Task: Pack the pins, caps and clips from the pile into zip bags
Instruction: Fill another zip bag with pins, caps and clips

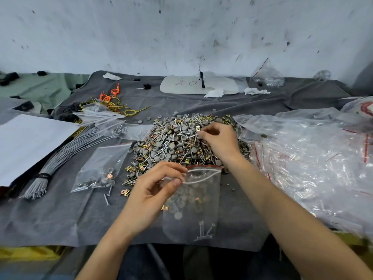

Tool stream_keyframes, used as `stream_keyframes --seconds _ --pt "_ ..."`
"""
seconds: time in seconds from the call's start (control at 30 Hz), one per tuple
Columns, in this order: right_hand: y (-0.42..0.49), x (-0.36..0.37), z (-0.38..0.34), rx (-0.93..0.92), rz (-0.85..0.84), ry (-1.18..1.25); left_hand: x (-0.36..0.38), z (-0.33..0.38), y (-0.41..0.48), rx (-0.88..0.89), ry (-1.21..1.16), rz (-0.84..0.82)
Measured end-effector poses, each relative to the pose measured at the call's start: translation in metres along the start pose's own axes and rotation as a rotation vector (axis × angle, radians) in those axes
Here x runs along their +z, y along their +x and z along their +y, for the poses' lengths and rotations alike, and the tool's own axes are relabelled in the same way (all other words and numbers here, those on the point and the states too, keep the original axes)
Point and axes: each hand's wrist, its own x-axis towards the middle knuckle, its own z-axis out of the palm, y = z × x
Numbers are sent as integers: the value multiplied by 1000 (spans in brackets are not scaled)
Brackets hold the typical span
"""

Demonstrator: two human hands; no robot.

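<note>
Grey cloth (262, 102) covers the work table, rumpled toward the far wall. Right side: a big heap of clear bags (312, 158) with red zip strips, slumped and overlapping. Left side: white sheet (26, 142) lying flat, a bundle of grey rods (60, 158) banded near its near end beside it. Centre: the pile (177, 142) of grey caps, silver pins and brass-coloured clips, all mixed, spread wide on the cloth. Just in front of the pile, a zip bag (193, 209) lies with its mouth toward the pile, gaping; inside are grey caps, a few clips and several pins at the bottom. Left of it a second zip bag (101, 168) lies flat with a small lot of parts in its lower end. Left hand (153, 190): thumb and forefinger pinch the left edge of the front bag's mouth, the other fingers curled loosely. Right hand (220, 140): palm down over the pile's right half, fingers bent, tips drawn together among the parts; whether they grasp a piece cannot be told. Two loose pins (107, 200) lie on the cloth below the second bag.
</note>
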Motion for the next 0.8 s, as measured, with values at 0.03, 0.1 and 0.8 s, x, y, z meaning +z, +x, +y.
stream_keyframes --seconds 0.03,0.1,0.8 --pt "-6 -12 -10 -36 -22 56 1 -1 0 2 -1 0" --pt "-23 -35 -30 -157 -88 95 4 -2 2 10 4 -6" --pt "-81 -29 51 -27 -416 -97 8 11 -2 121 -1 33"
